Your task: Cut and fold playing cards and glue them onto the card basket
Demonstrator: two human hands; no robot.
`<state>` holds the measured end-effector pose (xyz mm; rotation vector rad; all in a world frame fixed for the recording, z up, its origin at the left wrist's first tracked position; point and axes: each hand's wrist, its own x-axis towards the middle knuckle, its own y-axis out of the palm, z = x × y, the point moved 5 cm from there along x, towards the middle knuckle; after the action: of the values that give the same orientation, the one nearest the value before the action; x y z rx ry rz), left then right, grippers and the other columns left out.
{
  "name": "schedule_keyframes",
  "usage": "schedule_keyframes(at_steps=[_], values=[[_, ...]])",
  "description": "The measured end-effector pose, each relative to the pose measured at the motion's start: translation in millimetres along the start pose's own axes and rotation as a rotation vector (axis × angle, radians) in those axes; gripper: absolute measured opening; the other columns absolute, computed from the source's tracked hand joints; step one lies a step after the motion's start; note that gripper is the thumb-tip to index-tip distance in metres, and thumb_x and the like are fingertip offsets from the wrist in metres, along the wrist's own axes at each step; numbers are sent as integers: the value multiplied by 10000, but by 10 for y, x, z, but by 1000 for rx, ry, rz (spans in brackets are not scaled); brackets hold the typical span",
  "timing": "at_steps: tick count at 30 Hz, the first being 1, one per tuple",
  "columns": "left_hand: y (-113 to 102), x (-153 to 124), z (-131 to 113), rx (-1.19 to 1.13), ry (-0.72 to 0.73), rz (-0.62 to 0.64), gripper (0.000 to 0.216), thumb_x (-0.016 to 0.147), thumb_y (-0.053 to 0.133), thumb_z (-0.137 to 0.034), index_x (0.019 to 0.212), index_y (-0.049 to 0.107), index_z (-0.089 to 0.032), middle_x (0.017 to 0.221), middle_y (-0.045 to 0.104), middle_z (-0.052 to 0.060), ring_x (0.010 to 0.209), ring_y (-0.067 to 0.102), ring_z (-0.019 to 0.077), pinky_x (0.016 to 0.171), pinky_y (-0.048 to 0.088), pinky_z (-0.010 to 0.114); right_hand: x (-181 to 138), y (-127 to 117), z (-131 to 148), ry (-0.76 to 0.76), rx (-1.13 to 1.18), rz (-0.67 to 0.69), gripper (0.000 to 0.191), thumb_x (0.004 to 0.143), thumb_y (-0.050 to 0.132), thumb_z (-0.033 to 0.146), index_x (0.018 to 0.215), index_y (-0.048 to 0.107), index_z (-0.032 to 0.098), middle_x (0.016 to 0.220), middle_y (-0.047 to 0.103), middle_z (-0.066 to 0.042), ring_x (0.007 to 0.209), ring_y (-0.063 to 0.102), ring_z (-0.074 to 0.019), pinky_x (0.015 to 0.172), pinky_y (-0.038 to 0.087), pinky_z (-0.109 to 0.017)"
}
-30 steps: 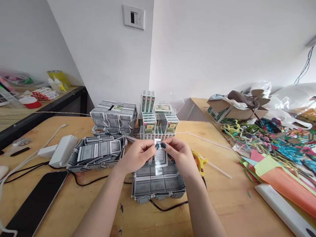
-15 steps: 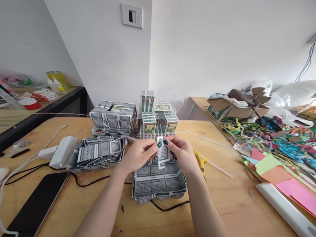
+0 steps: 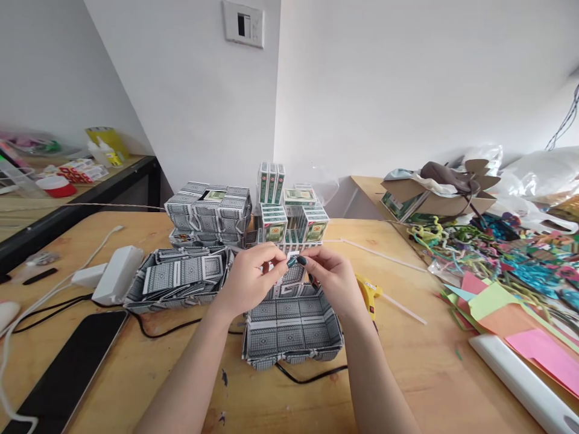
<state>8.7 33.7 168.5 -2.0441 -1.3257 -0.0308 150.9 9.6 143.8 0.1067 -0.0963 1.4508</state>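
Note:
Between the fingertips of my left hand (image 3: 253,278) and my right hand (image 3: 332,280) is a folded playing card (image 3: 292,276) with a grey patterned back. Both hands pinch its upper edge, thumbs close together; the fingers partly hide the card. Just below them lies a shallow open box (image 3: 292,353) made of folded playing cards. To the left of my left hand, a similar box (image 3: 176,304) holds a heap of folded cards (image 3: 181,277). Partly behind my right hand lies a yellow glue gun (image 3: 370,294).
Behind stand a larger folded-card box (image 3: 208,211) and stacked green card packs (image 3: 275,224). A phone (image 3: 72,374), white adapter (image 3: 118,274) and cables lie left. Colored paper (image 3: 511,313), craft scraps (image 3: 497,253) and a cardboard box (image 3: 434,196) fill the right.
The card, upright with its patterned face and a folded end showing before, is now tilted and bent between my fingers. My fingertips have drawn closer together along its top.

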Motion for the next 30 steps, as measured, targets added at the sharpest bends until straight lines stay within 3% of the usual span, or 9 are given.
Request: schedule_keyframes(at_steps=[4,7,11,14,19,23,30], values=[[-23,-12,-8,43,22,-62,215,803,465,-258,628,563,-181,620,543,3,593,478,109,571,373,227,13,13,-21,5,-21,33,174,727,612,339,770,641,173,517,519,34,436,433,-83,409,341,-210],[-15,-7,16,16,10,-104,192,804,470,-275,723,622,-191,736,627,29,686,551,134,629,415,234,42,-28,-56,5,-35,33,185,719,616,346,759,645,167,481,528,32,409,465,-92,402,374,-218],[-32,4,87,-6,-46,-144,218,811,461,-306,823,648,-195,793,660,44,722,584,148,633,436,233,122,-246,-168,-16,-126,-123,200,701,619,348,770,658,164,580,625,-17,520,580,-147,534,487,-285],[-125,-3,137,39,-90,-210,262,814,441,-327,708,634,-185,705,644,32,662,568,138,619,426,229,186,-426,-286,-14,-350,-215,185,711,592,321,795,677,181,698,680,-49,654,631,-195,675,496,-347],[-307,-29,206,82,-129,-340,354,787,433,-269,446,443,-175,520,522,-6,541,502,103,592,400,215,253,-456,-493,79,-700,-17,224,749,492,209,817,705,198,826,703,-67,813,627,-243,751,448,-355],[-392,-29,254,58,-142,-402,306,756,446,-239,457,441,-177,558,540,-4,583,526,112,612,406,219,256,-374,-580,117,-711,133,325,761,424,150,943,691,184,915,698,-78,863,620,-233,756,444,-319],[-442,-12,362,33,-223,-395,282,753,441,-293,500,490,-178,588,584,5,626,555,130,637,427,217,287,-362,-663,139,-751,186,356,755,430,126,1011,669,185,1014,676,-77,975,593,-237,846,422,-336]])
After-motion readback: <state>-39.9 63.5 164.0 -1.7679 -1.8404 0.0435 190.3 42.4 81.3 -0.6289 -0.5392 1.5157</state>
